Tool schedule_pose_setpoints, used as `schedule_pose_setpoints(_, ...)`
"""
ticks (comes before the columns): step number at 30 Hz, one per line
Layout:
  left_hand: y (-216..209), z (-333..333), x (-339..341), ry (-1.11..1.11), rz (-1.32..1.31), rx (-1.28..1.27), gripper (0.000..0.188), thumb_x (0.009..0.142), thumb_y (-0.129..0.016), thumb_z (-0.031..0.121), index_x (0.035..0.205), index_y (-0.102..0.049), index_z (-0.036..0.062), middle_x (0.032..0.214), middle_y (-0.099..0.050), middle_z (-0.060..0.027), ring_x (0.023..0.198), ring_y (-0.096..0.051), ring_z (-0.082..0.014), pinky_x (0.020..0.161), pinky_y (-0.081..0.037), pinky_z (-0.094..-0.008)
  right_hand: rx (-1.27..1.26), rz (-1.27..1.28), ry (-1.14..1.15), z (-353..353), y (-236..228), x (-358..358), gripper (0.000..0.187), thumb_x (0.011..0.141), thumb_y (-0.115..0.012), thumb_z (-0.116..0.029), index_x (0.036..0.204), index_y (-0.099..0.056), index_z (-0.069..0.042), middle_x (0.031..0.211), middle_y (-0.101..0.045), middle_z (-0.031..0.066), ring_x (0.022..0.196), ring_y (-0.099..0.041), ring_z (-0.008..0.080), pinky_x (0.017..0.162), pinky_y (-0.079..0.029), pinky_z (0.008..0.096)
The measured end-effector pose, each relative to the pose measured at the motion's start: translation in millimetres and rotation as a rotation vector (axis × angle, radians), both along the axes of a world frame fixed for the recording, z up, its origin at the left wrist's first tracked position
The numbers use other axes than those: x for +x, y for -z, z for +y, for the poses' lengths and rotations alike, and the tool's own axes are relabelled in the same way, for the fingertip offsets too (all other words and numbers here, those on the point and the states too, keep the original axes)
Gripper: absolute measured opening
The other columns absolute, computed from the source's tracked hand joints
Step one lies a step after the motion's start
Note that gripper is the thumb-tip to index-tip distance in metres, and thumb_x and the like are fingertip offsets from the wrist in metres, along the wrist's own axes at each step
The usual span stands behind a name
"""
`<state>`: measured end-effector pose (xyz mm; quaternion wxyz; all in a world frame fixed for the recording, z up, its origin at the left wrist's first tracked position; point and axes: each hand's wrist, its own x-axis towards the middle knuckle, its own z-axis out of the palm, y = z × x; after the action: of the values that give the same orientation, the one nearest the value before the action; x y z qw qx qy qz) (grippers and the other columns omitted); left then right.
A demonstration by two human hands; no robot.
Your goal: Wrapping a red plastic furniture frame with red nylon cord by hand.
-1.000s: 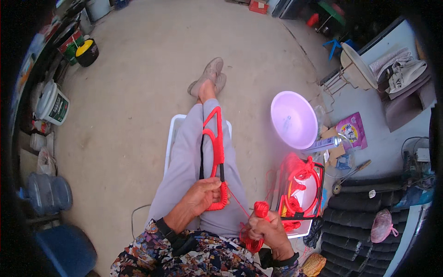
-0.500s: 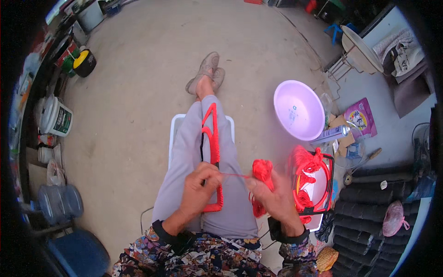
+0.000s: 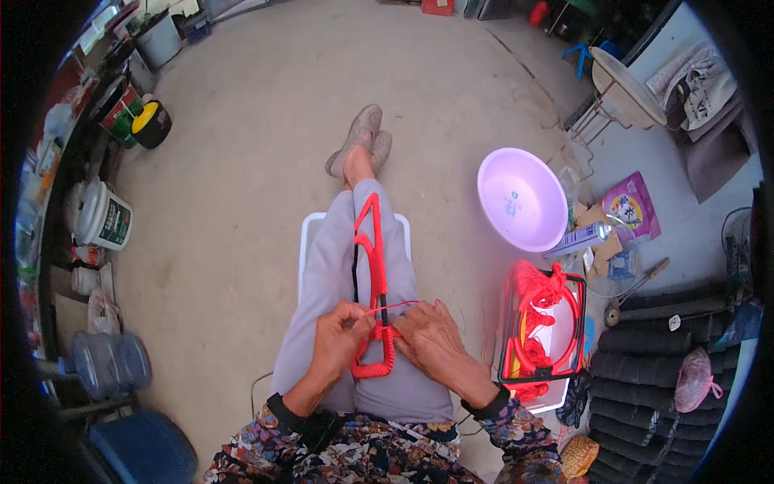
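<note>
Across my lap lies a long, narrow frame (image 3: 378, 274) with an angled tip. Red yarn covers much of it, and black shows on bare stretches. My left hand (image 3: 339, 339) is at the left of the frame's lower part, its thumb and fingers pinching red yarn. From there a thin red strand (image 3: 395, 306) arcs over the frame to my right hand (image 3: 433, 335). That hand is curled, back upward, against the right side of the frame, closed on the yarn. Its fingertips are partly hidden, and the yarn ball is out of sight.
On my right, a container (image 3: 556, 395) holds red yarn and a red-wrapped ring. Beyond it are a lilac basin (image 3: 522, 199) and a spray can (image 3: 579, 239). Dark padded material (image 3: 653, 371) lies far right. Buckets (image 3: 105, 216) and water jugs (image 3: 111, 363) line the left side.
My right hand has moved left to the frame and turned back upward. The red yarn ball it held is no longer visible. The strand now arcs over the frame.
</note>
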<state>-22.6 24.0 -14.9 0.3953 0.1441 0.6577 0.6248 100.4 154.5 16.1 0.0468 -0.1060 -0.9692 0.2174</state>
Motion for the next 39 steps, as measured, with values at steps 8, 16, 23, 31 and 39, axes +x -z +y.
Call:
schedule_pose_setpoints(8,-2.2,4.6,-8.5,-0.025,-0.099,0.024,0.008,0.081,-0.062,-0.001,0.077,-0.055,0.0018,0.073,-0.061,-0.0039,0.059,-0.054,-0.0069,0.053,-0.045,-0.0212,-0.461,0.129,0.169,-3.8,24.4,-15.0,0.026,0.073,-0.064,-0.004,0.098,-0.057,-0.003,0.095,-0.058,0.0135,0.092,-0.054,0.0328,0.082,-0.043,0.0392)
schedule_pose_setpoints(16,-6.6,3.1,-11.1,-0.191,-0.002,0.304,0.014,0.076,-0.061,-0.009,0.075,-0.052,0.002,0.089,-0.058,-0.0075,0.077,-0.056,-0.0095,0.067,-0.048,-0.0231,-0.355,0.311,0.087,-0.7,-17.1,-30.1,0.027,0.076,-0.065,-0.008,0.102,-0.059,-0.004,0.094,-0.055,0.0127,0.087,-0.054,0.0288,0.075,-0.044,0.0362)
schedule_pose_setpoints(23,-23.4,8.3,-6.5,-0.15,-0.029,0.431,0.015,0.078,-0.061,-0.009,0.076,-0.053,0.0034,0.09,-0.058,-0.0063,0.077,-0.055,-0.0095,0.068,-0.047,-0.0228,-0.356,0.072,0.0,12.4,-19.7,-40.5,0.016,0.081,-0.064,-0.018,0.089,-0.061,-0.005,0.081,-0.053,0.0081,0.082,-0.054,0.025,0.074,-0.043,0.0369)
schedule_pose_setpoints(31,-10.2,1.2,9.2,-0.185,-0.404,0.036,0.011,0.092,-0.052,0.013,0.091,-0.055,0.0026,0.084,-0.061,-0.0068,0.076,-0.06,-0.0165,0.069,-0.05,-0.0298,-1.51,0.706,0.525,24.5,-32.6,-1.9,0.023,0.095,-0.046,-0.031,0.09,-0.053,-0.009,0.062,-0.04,-0.0019,0.055,-0.044,0.014,0.061,-0.044,0.0298)
schedule_pose_setpoints(39,-12.6,0.2,14.2,0.062,-0.909,0.187,0.033,0.096,-0.042,0.029,0.107,-0.05,-0.0014,0.08,-0.061,-0.0148,0.072,-0.062,-0.0273,0.069,-0.052,-0.0385,-1.579,0.573,0.743,34.3,-61.1,91.0,0.021,0.092,-0.051,-0.032,0.092,-0.053,-0.01,0.053,-0.035,-0.0045,0.04,-0.028,0.0058,0.038,-0.025,0.0219)
